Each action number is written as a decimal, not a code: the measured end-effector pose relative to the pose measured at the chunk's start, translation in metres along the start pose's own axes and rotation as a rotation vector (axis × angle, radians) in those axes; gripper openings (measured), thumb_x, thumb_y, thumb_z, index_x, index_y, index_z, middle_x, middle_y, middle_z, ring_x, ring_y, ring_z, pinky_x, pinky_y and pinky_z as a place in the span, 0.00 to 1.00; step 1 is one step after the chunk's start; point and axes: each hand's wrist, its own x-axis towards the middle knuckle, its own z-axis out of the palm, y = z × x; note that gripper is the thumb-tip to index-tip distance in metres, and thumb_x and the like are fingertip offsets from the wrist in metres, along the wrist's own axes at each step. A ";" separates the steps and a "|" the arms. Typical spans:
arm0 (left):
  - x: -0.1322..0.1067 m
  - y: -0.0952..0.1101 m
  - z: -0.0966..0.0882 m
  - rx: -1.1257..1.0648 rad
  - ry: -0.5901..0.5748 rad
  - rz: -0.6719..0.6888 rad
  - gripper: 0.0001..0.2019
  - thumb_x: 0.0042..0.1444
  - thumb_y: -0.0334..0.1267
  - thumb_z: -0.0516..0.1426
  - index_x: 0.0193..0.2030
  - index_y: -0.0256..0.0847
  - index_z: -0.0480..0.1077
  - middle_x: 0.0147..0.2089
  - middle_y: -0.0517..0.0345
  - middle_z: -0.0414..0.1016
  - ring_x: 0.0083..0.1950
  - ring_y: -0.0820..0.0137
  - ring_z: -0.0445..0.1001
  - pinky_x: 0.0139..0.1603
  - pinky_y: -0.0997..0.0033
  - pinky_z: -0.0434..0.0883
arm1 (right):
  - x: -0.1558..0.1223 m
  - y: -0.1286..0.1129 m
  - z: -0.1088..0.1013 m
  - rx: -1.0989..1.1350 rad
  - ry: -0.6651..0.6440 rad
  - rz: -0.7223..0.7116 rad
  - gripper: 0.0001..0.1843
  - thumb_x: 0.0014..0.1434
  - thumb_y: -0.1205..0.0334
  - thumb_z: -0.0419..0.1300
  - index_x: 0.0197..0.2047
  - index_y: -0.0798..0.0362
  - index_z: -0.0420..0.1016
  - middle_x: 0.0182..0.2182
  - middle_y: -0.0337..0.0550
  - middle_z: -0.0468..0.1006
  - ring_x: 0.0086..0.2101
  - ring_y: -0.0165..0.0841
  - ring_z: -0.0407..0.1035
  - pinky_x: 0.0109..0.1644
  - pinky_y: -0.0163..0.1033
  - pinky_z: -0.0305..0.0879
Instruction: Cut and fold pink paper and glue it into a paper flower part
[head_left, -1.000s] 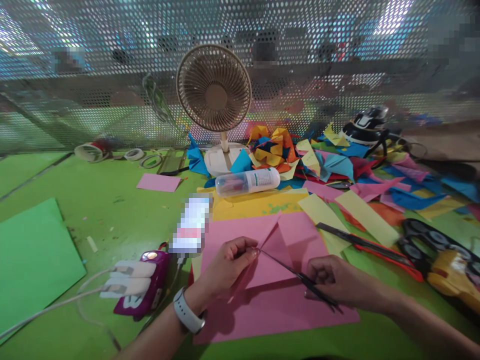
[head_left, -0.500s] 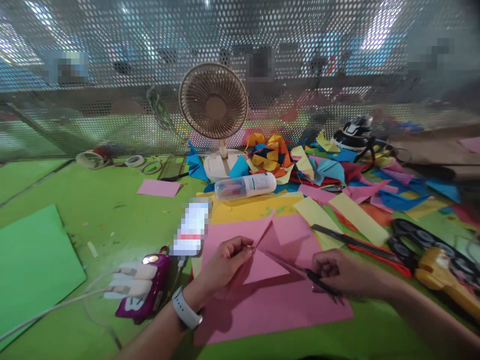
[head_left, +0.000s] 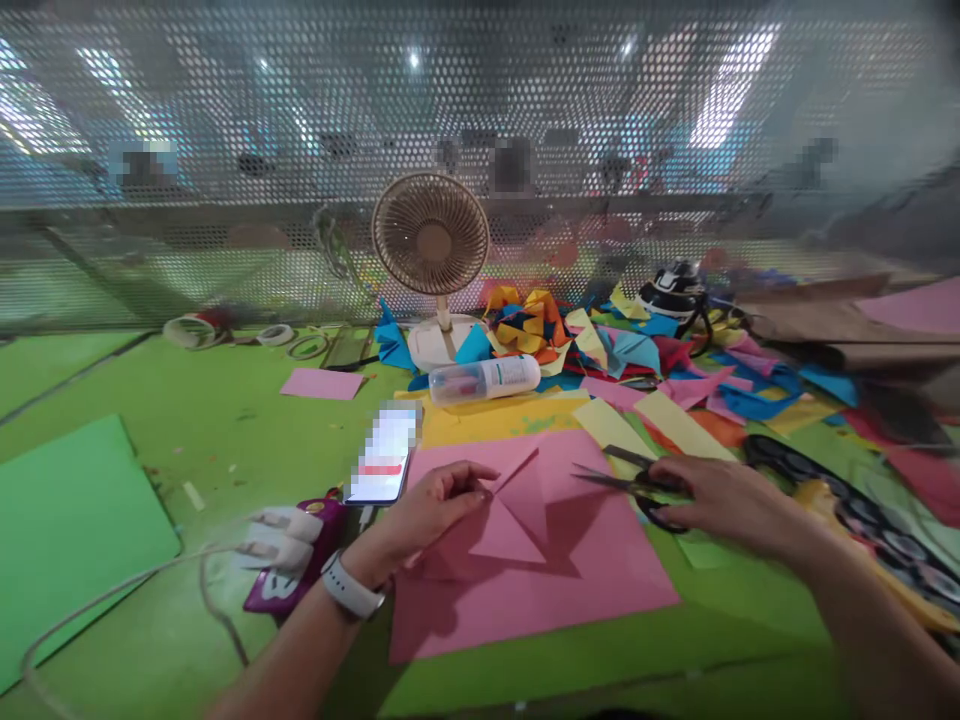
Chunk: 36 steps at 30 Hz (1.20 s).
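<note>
Pink paper sheet lies flat on the green table, dead centre, one triangular flap folded up from its middle. Your left hand pinches that flap's edge, fingers curled. At 3 o'clock of the flap, your right hand grips black scissors, blades parted, tips pointing toward 9 o'clock over the sheet.

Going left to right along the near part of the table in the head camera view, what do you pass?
Large green paper sheet → purple device with white plugs → left hand → folded pink paper → right hand holding black scissors.
</note>
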 end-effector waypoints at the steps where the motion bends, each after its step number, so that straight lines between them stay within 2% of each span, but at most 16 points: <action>1: 0.000 0.000 0.000 -0.014 -0.013 0.006 0.17 0.51 0.42 0.61 0.46 0.38 0.71 0.38 0.58 0.73 0.39 0.72 0.68 0.41 0.73 0.62 | -0.001 0.000 -0.002 -0.017 -0.004 -0.013 0.18 0.49 0.51 0.63 0.43 0.46 0.75 0.40 0.42 0.79 0.37 0.42 0.73 0.35 0.39 0.62; 3: 0.000 0.001 0.002 -0.039 -0.035 0.025 0.16 0.50 0.41 0.62 0.45 0.38 0.70 0.35 0.60 0.71 0.36 0.74 0.67 0.38 0.75 0.62 | -0.003 -0.006 -0.002 -0.075 0.040 -0.038 0.16 0.55 0.50 0.59 0.44 0.48 0.74 0.42 0.45 0.78 0.39 0.42 0.72 0.37 0.39 0.64; 4: 0.000 0.001 0.002 -0.050 -0.049 0.027 0.17 0.50 0.41 0.62 0.45 0.37 0.70 0.34 0.60 0.70 0.34 0.75 0.67 0.37 0.75 0.61 | -0.003 -0.011 -0.001 -0.104 0.110 -0.087 0.14 0.59 0.52 0.55 0.44 0.49 0.74 0.41 0.45 0.78 0.40 0.41 0.72 0.38 0.39 0.64; 5: 0.000 0.001 0.003 -0.059 -0.069 0.022 0.17 0.50 0.41 0.62 0.45 0.37 0.69 0.33 0.61 0.69 0.33 0.76 0.66 0.35 0.76 0.61 | -0.004 -0.019 0.002 -0.133 0.194 -0.171 0.14 0.62 0.56 0.51 0.45 0.49 0.73 0.41 0.46 0.78 0.41 0.40 0.72 0.38 0.39 0.65; 7: 0.002 0.001 0.004 -0.059 -0.122 0.000 0.18 0.50 0.42 0.62 0.45 0.36 0.68 0.32 0.62 0.68 0.30 0.78 0.65 0.32 0.77 0.60 | -0.006 -0.039 0.012 -0.182 0.332 -0.449 0.16 0.65 0.64 0.46 0.50 0.49 0.71 0.44 0.47 0.77 0.45 0.39 0.70 0.41 0.40 0.65; 8: 0.002 0.001 0.005 -0.043 -0.151 -0.011 0.18 0.50 0.42 0.62 0.46 0.36 0.67 0.32 0.62 0.68 0.29 0.78 0.64 0.31 0.77 0.60 | -0.007 -0.051 0.017 -0.211 0.349 -0.601 0.18 0.65 0.67 0.45 0.55 0.49 0.68 0.47 0.48 0.75 0.45 0.39 0.69 0.43 0.41 0.65; 10: 0.004 -0.001 0.006 0.032 -0.212 -0.012 0.18 0.52 0.43 0.60 0.47 0.36 0.66 0.34 0.60 0.69 0.29 0.78 0.66 0.30 0.77 0.61 | -0.009 -0.072 0.026 -0.238 0.306 -0.797 0.22 0.65 0.70 0.45 0.59 0.43 0.63 0.54 0.43 0.71 0.46 0.35 0.69 0.45 0.41 0.64; 12: 0.005 -0.003 0.007 0.126 -0.257 0.014 0.17 0.54 0.43 0.58 0.47 0.36 0.65 0.35 0.58 0.71 0.31 0.76 0.69 0.33 0.76 0.64 | -0.008 -0.088 0.033 -0.284 0.287 -0.968 0.22 0.64 0.71 0.45 0.59 0.47 0.62 0.54 0.47 0.70 0.41 0.34 0.70 0.41 0.41 0.66; 14: 0.006 -0.004 0.008 0.201 -0.273 0.049 0.16 0.54 0.43 0.57 0.46 0.36 0.66 0.37 0.55 0.73 0.36 0.72 0.71 0.37 0.73 0.66 | -0.005 -0.097 0.039 -0.298 0.298 -1.045 0.19 0.64 0.72 0.45 0.55 0.54 0.65 0.50 0.51 0.74 0.36 0.34 0.70 0.36 0.41 0.66; 17: 0.006 -0.004 0.009 0.290 -0.247 0.107 0.14 0.54 0.42 0.58 0.43 0.36 0.69 0.40 0.53 0.74 0.41 0.68 0.71 0.43 0.68 0.67 | 0.001 -0.098 0.051 -0.220 0.318 -1.002 0.16 0.63 0.73 0.46 0.50 0.57 0.69 0.43 0.51 0.77 0.33 0.34 0.70 0.32 0.40 0.66; 21: 0.003 -0.003 0.014 0.435 -0.177 0.209 0.11 0.55 0.42 0.57 0.43 0.41 0.71 0.45 0.52 0.73 0.47 0.63 0.69 0.50 0.63 0.64 | 0.010 -0.093 0.075 0.029 0.294 -0.828 0.16 0.63 0.72 0.47 0.48 0.53 0.73 0.40 0.48 0.77 0.37 0.34 0.71 0.38 0.39 0.68; 25: -0.002 -0.007 0.021 0.848 -0.065 0.431 0.11 0.60 0.40 0.54 0.47 0.42 0.71 0.44 0.51 0.72 0.47 0.62 0.68 0.49 0.61 0.64 | 0.015 -0.090 0.090 0.328 0.190 -0.644 0.13 0.64 0.64 0.52 0.46 0.48 0.76 0.40 0.45 0.77 0.40 0.33 0.71 0.44 0.38 0.67; 27: -0.004 -0.011 0.024 1.021 -0.022 0.513 0.12 0.62 0.37 0.51 0.50 0.42 0.70 0.43 0.52 0.71 0.46 0.63 0.68 0.47 0.62 0.65 | 0.016 -0.090 0.091 0.461 0.144 -0.552 0.11 0.63 0.60 0.54 0.44 0.47 0.77 0.38 0.43 0.77 0.39 0.33 0.71 0.44 0.38 0.67; 31: -0.006 -0.016 0.025 1.153 -0.001 0.578 0.14 0.63 0.33 0.48 0.53 0.43 0.67 0.42 0.53 0.70 0.45 0.65 0.68 0.45 0.64 0.67 | 0.016 -0.095 0.086 0.669 0.028 -0.364 0.11 0.61 0.55 0.56 0.39 0.49 0.78 0.35 0.42 0.76 0.37 0.32 0.70 0.41 0.36 0.66; 36: -0.007 -0.020 0.025 1.285 -0.005 0.613 0.10 0.63 0.30 0.48 0.47 0.39 0.67 0.40 0.53 0.70 0.43 0.64 0.67 0.44 0.62 0.67 | 0.018 -0.104 0.082 0.851 -0.106 -0.125 0.13 0.58 0.53 0.58 0.36 0.54 0.75 0.29 0.40 0.75 0.31 0.31 0.69 0.32 0.33 0.64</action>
